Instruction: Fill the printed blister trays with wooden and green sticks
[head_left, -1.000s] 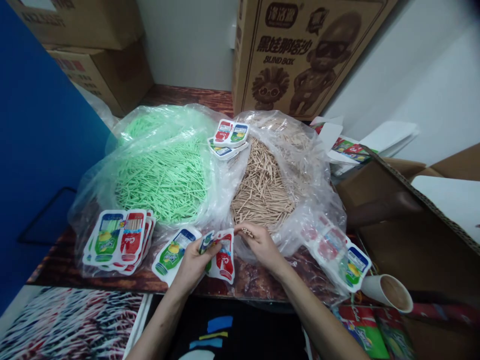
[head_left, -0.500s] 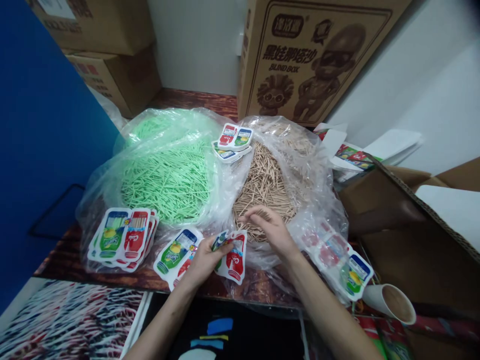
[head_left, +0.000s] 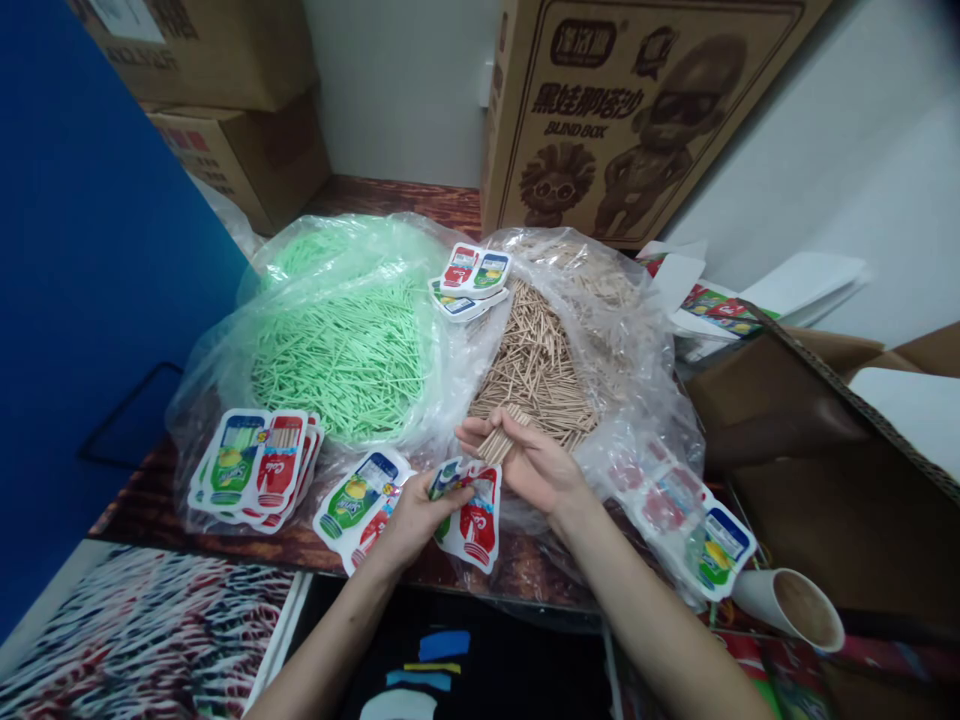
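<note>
My left hand pinches a red and green printed pouch above the table's front edge. My right hand is curled round a small bundle of tan wooden sticks, just above that pouch. Behind it lies a heap of tan sticks in a clear plastic bag. A heap of green sticks fills a second clear bag to the left. Another pouch lies flat beside my left hand.
A stack of filled pouches sits at the left, and another small stack lies between the heaps. More pouches and a paper cup are at the right. Cardboard boxes stand behind; an open carton is right.
My right hand reached into the tan heap and has come back toward the pouch with a bundle of sticks. The left hand kept hold of the pouch.
</note>
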